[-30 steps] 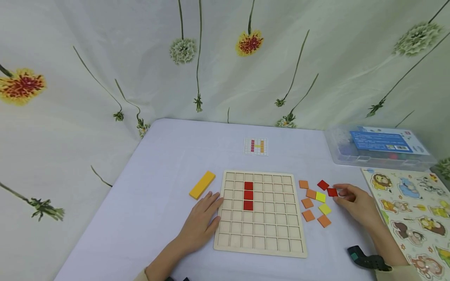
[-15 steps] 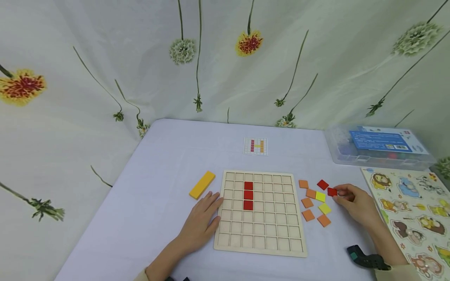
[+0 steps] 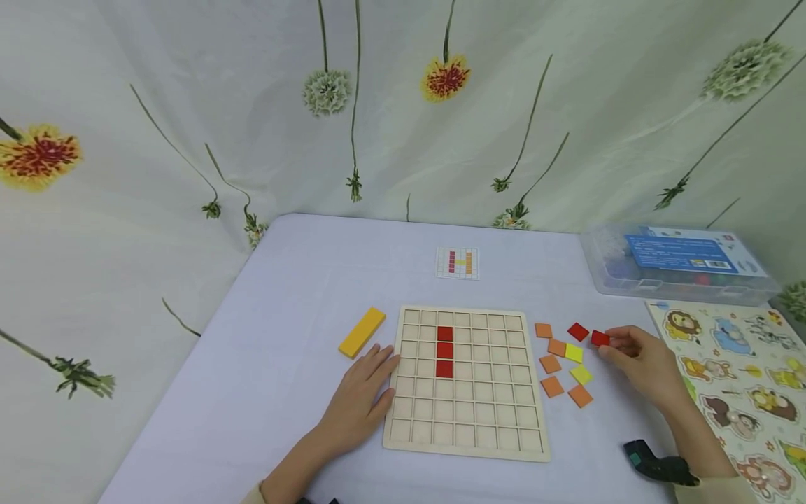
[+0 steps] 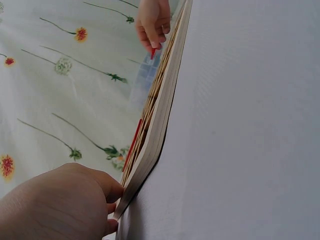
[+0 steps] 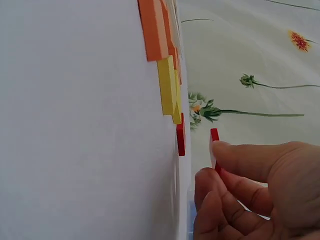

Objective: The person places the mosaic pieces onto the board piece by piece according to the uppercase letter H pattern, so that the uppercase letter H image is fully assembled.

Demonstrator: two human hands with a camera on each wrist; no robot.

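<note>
Head view first: the left hand [image 3: 359, 400] lies along the left edge of a wooden grid board [image 3: 466, 427], fingers relaxed and close to straight, not gripping. The right hand [image 3: 642, 364] is off to the other side with a red tile [image 3: 600, 339] pinched in its fingertips, just beside another loose red one [image 3: 578, 332]. Five orange tiles [image 3: 552, 386] and two yellow ones [image 3: 574, 353] are scattered between that hand and the board. Three set tiles [image 3: 444, 350], all red, run in a column on the grid. There's a little pattern card [image 3: 457, 263] behind the board, a yellow block [image 3: 362, 332] near the left fingertips, and a clear box [image 3: 680, 266] plus an animal sheet [image 3: 743, 392] over on the right.

Left wrist cam: those fingers are touching the rim near a corner, with the pinched tile way up at the top.

Right wrist cam: thumb and fingers are clamped on the tile, held clear of the worktop [image 5: 90, 125], and the loose ones line up alongside.
</note>
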